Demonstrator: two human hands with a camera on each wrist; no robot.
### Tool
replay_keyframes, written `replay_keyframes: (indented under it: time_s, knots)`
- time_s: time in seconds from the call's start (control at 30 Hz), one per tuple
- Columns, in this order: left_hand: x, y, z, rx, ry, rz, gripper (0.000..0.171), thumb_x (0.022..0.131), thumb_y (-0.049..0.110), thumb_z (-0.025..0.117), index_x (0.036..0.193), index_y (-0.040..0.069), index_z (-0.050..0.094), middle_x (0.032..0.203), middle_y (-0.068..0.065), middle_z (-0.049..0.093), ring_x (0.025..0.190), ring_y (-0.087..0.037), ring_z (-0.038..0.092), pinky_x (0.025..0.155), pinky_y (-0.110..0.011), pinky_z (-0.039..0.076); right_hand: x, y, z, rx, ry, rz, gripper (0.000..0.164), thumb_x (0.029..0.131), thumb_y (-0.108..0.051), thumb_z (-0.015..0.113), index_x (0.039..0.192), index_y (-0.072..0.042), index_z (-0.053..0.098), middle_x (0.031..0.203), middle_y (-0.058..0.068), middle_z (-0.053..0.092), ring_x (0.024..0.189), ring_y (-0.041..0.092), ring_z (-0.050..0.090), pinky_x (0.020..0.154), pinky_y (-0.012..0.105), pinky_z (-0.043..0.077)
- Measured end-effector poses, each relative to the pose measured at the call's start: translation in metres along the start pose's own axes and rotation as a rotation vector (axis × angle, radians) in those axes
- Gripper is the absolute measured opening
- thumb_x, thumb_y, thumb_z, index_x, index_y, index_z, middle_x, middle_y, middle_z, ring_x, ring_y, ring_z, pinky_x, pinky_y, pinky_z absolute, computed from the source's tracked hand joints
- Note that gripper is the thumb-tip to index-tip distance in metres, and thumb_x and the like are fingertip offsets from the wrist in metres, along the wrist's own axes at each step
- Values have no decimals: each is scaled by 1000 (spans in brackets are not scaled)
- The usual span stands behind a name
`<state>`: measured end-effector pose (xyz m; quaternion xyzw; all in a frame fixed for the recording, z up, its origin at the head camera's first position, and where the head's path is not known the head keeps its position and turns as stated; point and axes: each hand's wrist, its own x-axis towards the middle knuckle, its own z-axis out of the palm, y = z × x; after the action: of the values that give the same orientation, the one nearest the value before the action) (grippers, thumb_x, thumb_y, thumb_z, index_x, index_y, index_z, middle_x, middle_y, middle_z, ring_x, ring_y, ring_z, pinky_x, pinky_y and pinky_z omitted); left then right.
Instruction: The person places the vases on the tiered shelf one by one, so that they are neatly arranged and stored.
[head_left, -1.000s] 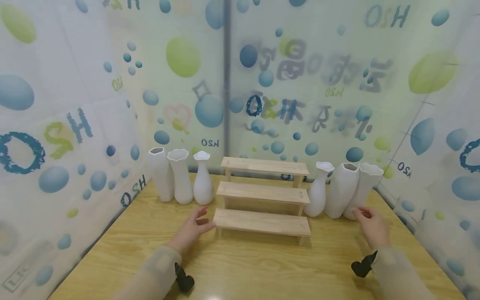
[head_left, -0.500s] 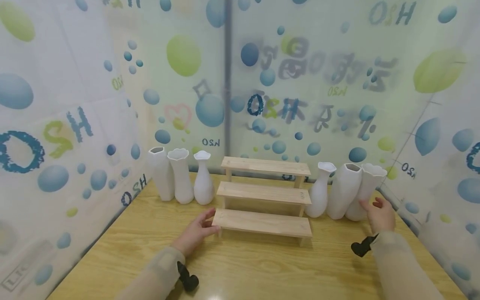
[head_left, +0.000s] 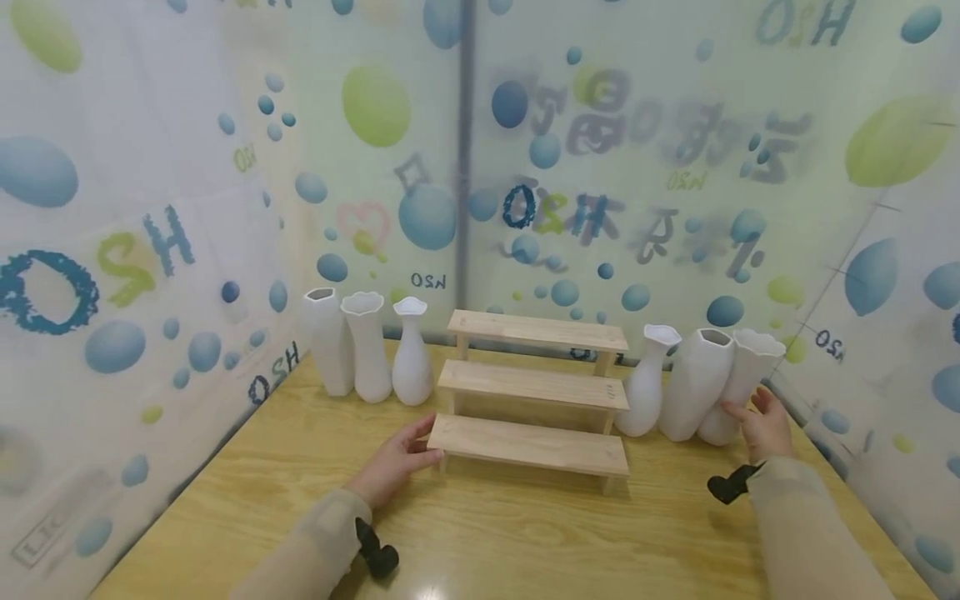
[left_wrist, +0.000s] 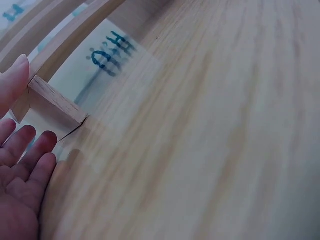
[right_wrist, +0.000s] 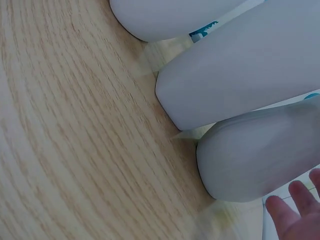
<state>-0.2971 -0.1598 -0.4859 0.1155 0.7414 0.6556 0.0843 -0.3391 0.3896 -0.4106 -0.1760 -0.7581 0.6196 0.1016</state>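
My left hand [head_left: 393, 462] is at the left end of a three-tier wooden display stand [head_left: 532, 442]. Its thumb lies along the lowest board; in the left wrist view the relaxed fingers [left_wrist: 42, 172] extend beside the stand's leg [left_wrist: 57, 102]. On the right, my right hand [head_left: 768, 427] reaches to a fluted white vase [head_left: 752, 367], thumb at its front. The right wrist view shows loosely straight fingers [right_wrist: 282, 212] close by that vase's lower side. A faceted white vase [head_left: 699, 383] and a narrow-necked white vase [head_left: 643, 396] stand to its left.
Left of the stand are a faceted vase [head_left: 330, 346], a fluted vase [head_left: 369, 358] and a narrow-necked vase [head_left: 412, 367], all white and upright. Everything stands on a wood-grain table [head_left: 540, 550]. Patterned curtains [head_left: 375, 192] enclose its back and sides.
My left hand has moved slightly right and up to the lowest board's end. The right hand has shifted right and farther forward along the fluted vase. The head view has turned slightly.
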Motion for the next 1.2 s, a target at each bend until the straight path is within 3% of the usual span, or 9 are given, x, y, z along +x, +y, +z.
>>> replay_keyframes:
  time_s: [0.17, 0.43, 0.57, 0.8, 1.2]
  knots:
    - [1, 0, 2, 40, -1, 1, 78, 89, 27, 71, 152, 10, 28, 151, -20, 33, 124, -33, 48, 103, -49, 38, 4, 5, -4, -21, -91, -69, 86, 91, -11, 62, 153, -3, 3, 159, 20, 0, 144, 38, 5, 115, 53, 10]
    - [0, 2, 6, 45, 3, -1, 76, 89, 26, 71, 151, 10, 31, 147, -19, 38, 121, -31, 51, 103, -48, 38, 10, 19, -15, -214, -188, -193, 79, 95, -20, 59, 149, 9, 9, 150, 35, 18, 134, 49, 21, 108, 61, 22]
    - [-2, 2, 6, 38, 6, -7, 74, 90, 24, 70, 151, 11, 31, 148, -18, 38, 121, -30, 50, 103, -48, 38, 10, 21, -17, -329, -178, -196, 81, 95, -31, 59, 148, 11, 15, 147, 37, 24, 132, 51, 27, 104, 63, 27]
    - [-3, 3, 5, 23, 21, 12, 72, 90, 23, 69, 150, 11, 32, 148, -17, 39, 121, -29, 50, 103, -47, 38, 7, 15, -16, -413, -114, -216, 81, 93, -41, 61, 143, 13, 26, 139, 37, 35, 123, 51, 37, 99, 61, 33]
    - [-3, 0, 3, 38, 43, 17, 71, 91, 24, 68, 150, 11, 32, 146, -17, 42, 122, -30, 50, 102, -47, 38, 0, 18, -22, -451, -87, -185, 91, 90, -50, 61, 149, 6, 20, 145, 36, 30, 128, 53, 33, 99, 64, 33]
